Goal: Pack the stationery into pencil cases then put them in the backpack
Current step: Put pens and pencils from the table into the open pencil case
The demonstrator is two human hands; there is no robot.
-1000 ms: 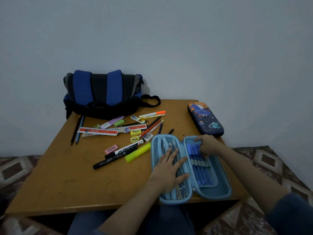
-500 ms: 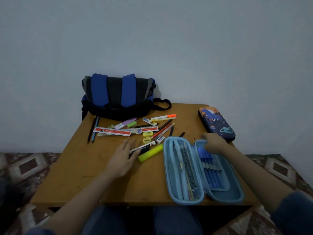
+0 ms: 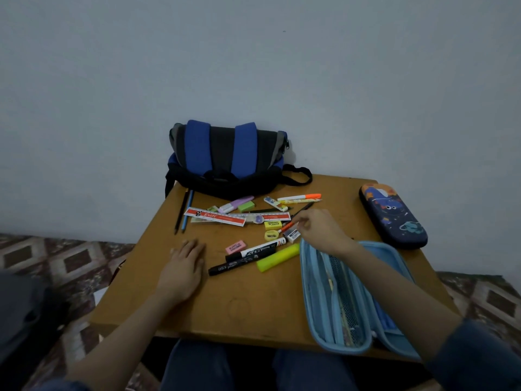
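Right hand [image 3: 320, 231] fingers curled, pinching pencils [image 3: 293, 221] in the stationery pile; exact contact hard to make out. Left hand [image 3: 184, 268] flat, open on table [image 3: 239, 306], holding nothing. Open blue pencil case [image 3: 335, 300] at right, partly hidden by right forearm; backpack [image 3: 228, 159] against wall.

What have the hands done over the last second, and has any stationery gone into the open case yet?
The right hand left the open light blue pencil case and reached into the pile, pinching at the pencils there. The left hand came off the case and lies flat on the table. Nothing new is packed; backpack and dark blue case are unmoved.
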